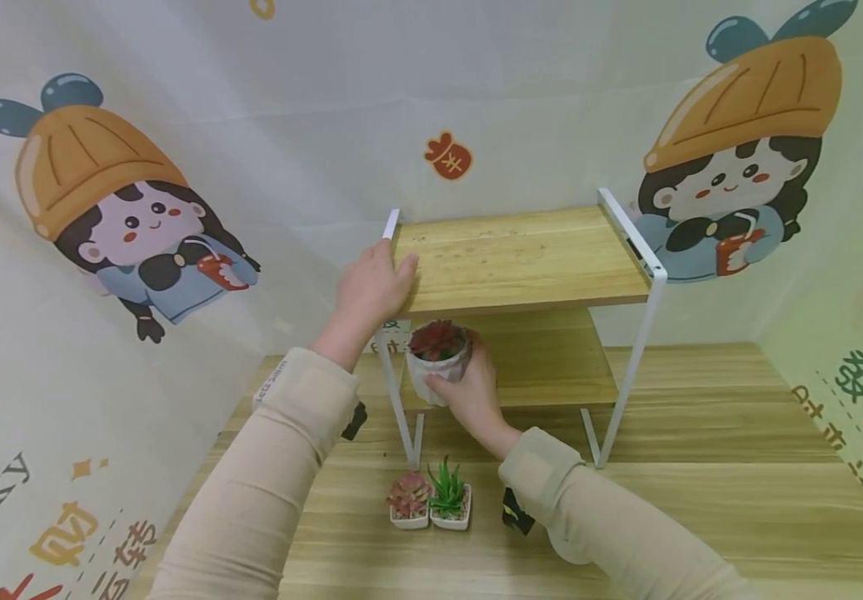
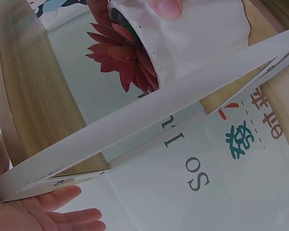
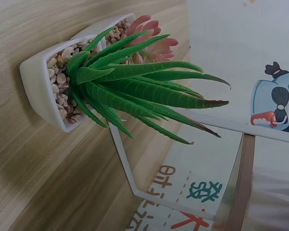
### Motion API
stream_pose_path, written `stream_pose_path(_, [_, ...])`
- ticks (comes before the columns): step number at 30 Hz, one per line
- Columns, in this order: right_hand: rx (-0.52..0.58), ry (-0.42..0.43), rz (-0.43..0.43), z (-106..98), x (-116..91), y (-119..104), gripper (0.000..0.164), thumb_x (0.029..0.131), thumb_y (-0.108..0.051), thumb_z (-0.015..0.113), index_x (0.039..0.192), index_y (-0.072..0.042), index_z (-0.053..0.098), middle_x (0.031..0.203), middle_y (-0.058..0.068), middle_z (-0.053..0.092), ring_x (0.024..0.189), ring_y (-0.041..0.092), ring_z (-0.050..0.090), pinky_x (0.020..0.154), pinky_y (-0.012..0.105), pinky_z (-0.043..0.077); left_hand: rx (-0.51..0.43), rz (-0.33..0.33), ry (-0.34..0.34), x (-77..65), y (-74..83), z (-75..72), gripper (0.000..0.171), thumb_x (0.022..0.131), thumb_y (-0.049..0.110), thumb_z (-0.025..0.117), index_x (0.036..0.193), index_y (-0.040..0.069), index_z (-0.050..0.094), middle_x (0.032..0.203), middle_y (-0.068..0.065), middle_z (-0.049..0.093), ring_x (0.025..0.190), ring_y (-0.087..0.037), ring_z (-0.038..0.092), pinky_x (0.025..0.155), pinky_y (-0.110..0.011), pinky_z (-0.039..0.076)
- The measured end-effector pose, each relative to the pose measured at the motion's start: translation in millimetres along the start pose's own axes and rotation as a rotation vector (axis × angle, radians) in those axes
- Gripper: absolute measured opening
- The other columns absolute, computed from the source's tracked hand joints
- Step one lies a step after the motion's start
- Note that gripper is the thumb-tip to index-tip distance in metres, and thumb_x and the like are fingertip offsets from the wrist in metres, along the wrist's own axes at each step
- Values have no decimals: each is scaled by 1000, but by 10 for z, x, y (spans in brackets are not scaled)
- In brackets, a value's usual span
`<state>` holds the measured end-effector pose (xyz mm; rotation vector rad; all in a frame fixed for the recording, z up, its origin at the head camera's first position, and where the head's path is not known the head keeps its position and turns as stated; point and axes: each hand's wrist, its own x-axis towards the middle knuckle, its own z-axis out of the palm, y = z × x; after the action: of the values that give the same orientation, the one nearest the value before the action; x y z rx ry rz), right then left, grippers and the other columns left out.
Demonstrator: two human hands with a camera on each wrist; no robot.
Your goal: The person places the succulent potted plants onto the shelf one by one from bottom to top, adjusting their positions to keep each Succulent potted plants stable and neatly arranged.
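Head view: one rack (image 1: 521, 258), two wooden shelves (image 1: 555, 358); two small plants (image 1: 448, 497) on the table (image 1: 701, 483); one red plant (image 1: 437, 340), gripped in the right hand (image 1: 474, 387), below and right of the left hand (image 1: 373, 287), clasped on the rack's end. Left wrist: pointed red leaves (image 2: 121, 55), crinkled white pot (image 2: 207, 43), straight bar (image 2: 149, 108). Right wrist: two smooth white tubs (image 3: 37, 86), rounded pebbles (image 3: 60, 79), spiky green leaves (image 3: 139, 73).
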<state>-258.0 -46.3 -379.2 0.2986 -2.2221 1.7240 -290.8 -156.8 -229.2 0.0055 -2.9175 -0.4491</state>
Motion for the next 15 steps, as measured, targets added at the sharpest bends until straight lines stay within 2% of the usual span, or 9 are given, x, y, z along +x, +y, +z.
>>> stream_pose_path(15, [-11,34,-15,31,17,24,74,61,-18,71,122,-2,32,116,15,42,108,27,37,91,40,29,8,7,11,7,-5,4,57,87,42,29,127,2,27,125,-18,36,110,-35,36,91,-43,29])
